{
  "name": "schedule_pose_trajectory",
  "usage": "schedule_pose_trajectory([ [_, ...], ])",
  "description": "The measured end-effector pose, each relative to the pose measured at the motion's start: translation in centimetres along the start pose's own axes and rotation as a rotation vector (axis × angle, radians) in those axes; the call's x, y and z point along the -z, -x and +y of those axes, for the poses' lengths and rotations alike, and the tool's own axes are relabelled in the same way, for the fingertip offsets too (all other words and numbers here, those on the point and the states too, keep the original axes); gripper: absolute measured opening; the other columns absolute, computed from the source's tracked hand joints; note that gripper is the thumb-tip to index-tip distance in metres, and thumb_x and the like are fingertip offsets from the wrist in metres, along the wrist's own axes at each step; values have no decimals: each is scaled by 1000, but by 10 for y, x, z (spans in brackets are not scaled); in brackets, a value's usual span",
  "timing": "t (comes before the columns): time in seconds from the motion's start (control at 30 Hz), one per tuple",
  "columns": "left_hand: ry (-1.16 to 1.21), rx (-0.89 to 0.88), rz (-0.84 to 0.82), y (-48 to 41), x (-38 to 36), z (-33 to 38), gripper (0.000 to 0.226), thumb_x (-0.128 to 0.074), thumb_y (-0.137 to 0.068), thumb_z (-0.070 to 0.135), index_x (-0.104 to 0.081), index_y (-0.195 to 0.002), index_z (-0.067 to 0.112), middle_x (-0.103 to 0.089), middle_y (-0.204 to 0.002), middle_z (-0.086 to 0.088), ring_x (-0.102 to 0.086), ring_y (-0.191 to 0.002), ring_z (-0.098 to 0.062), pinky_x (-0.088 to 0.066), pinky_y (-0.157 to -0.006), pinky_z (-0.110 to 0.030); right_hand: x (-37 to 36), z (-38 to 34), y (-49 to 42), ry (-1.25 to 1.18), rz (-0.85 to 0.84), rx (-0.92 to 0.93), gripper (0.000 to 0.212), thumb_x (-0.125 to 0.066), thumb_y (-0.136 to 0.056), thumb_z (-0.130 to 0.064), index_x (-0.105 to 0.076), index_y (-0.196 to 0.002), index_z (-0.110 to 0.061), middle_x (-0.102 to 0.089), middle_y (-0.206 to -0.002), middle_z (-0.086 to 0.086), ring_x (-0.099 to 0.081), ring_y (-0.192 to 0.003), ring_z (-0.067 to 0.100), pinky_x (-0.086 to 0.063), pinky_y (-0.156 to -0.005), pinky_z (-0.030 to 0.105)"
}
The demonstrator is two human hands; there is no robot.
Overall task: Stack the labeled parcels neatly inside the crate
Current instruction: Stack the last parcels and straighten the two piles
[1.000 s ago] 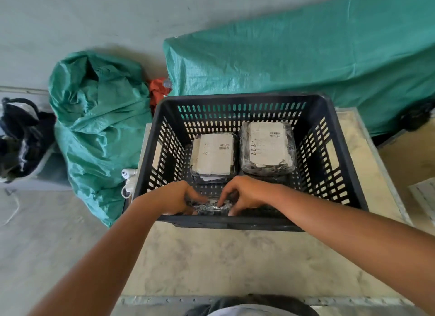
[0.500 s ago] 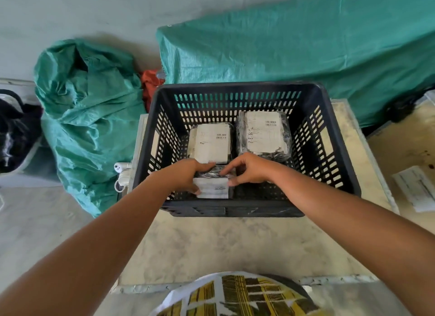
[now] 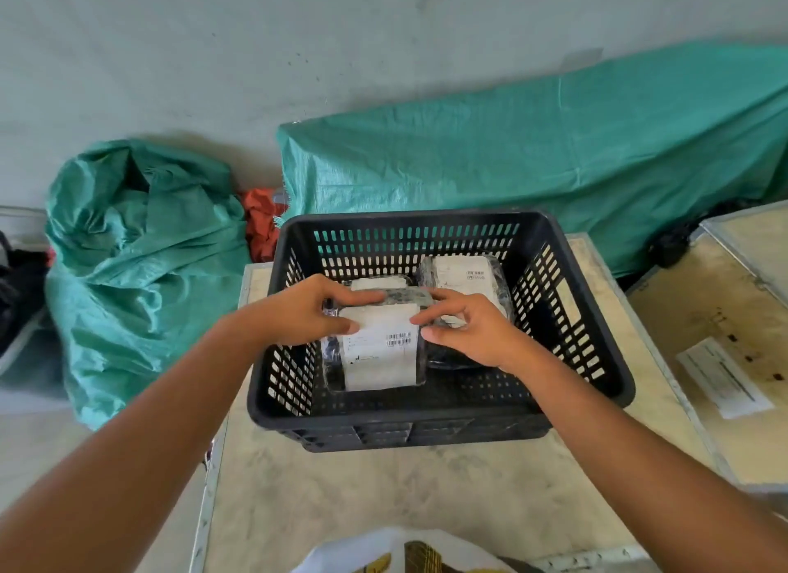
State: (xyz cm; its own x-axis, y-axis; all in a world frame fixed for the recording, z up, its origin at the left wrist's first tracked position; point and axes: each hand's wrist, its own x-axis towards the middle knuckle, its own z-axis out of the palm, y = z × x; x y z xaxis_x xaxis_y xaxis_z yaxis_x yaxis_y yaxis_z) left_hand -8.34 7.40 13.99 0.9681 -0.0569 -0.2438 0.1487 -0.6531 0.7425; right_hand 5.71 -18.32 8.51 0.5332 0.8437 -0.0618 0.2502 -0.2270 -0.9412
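Both hands, left hand and right hand, tilt labeled parcel, apparently label up, over crate

You have one view only, from the camera on your head, so no second view overlaps it. It looks forward and steeply down over both forearms, which enter from the bottom corners. Your left hand and right hand meet near the middle, close to the lens, over the black crate. Beyond your hands the view reaches the green tarp and the grey wall. The wide angle bows the edges.
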Motion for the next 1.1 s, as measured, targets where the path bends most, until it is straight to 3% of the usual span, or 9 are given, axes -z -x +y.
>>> schedule_pose_trajectory([
  [0.07, 47, -27, 8, 8, 25, 21, 59, -75, -90, 14, -59, -135, 48, -63, -129, 31, -58, -118, 10, -41, -100, -7, 0, -10, 5, -62, 23, 35, 40, -82, -87, -13, -79, -101, -51, -49, -142, -24, -43, -134, -13, -49, -100, 17],
  [0.17, 112, -29, 15, 18, 54, 45, 54, -76, -90, 20, -62, -133, 48, -67, -130, 19, -65, -119, -11, -50, -104, -36, 0, -29, 4, -70, 29, 77, 41, -85, -83, -21, -77, -113, -47, -52, -148, -14, -47, -138, 3, -50, -104, 38],
  [0.3, 178, -37, 95, 28, 77, 66, 47, -80, -85, 35, -66, -128, 49, -73, -123, 6, -63, -115, -42, -53, -94, -60, 8, -59, -4, -153, 114, 193, 43, -86, -80, -26, -76, -117, -45, -63, -139, -8, -47, -139, 0, -52, -105, 34],
  [0.4, 214, -117, 284, 29, 74, 73, 41, -74, -87, 34, -68, -124, 51, -70, -124, 14, -66, -116, -21, -53, -100, -49, 20, -76, -8, -209, 152, 255, 45, -84, -77, -34, -75, -120, -45, -69, -132, -9, -61, -129, 15, -51, -106, 38],
  [0.5, 149, -148, 480, 28, 58, 73, 58, -71, -94, 21, -55, -133, 60, -46, -151, 8, -37, -144, -7, -36, -117, -44, 31, -83, -11, -288, 180, 283, 45, -83, -83, -21, -74, -123, -41, -70, -131, -11, -65, -123, 12, -53, -101, 30],
  [0.57, 84, -112, 459, 27, 45, 70, 78, -73, -91, 24, -33, -145, 64, -28, -162, 6, -15, -153, -9, -22, -122, -51, 37, -84, -15, -376, 185, 267, 48, -84, -84, -14, -74, -124, -38, -69, -134, -12, -62, -126, 8, -51, -99, 23],
  [0.77, 74, -23, 413, 11, 18, 52, 108, -80, -83, 37, 0, -148, 67, -12, -167, 9, -11, -154, -14, -17, -123, -50, 40, -79, -34, -385, 174, 166, 51, -83, -82, -12, -74, -124, -39, -64, -141, -9, -54, -135, 8, -43, -113, 34],
  [0.93, 119, 84, 348, -11, 1, 23, 90, -75, -88, 37, -15, -146, 70, -31, -155, 7, -33, -138, -10, -26, -112, -22, 32, -48, -54, -366, 182, 37, 51, -78, -88, -6, -74, -121, -44, -64, -141, -9, -54, -134, 8, -41, -116, 39],
  [1.1, 211, 166, 278, -32, -16, -15, 82, -73, -92, 16, -28, -155, 42, -42, -143, 17, -37, -132, -3, -32, -100, -1, 16, -7, -78, -298, 145, -129, 51, -74, -92, -4, -71, -125, -44, -59, -144, 0, -52, -135, 22, -44, -113, 47],
])
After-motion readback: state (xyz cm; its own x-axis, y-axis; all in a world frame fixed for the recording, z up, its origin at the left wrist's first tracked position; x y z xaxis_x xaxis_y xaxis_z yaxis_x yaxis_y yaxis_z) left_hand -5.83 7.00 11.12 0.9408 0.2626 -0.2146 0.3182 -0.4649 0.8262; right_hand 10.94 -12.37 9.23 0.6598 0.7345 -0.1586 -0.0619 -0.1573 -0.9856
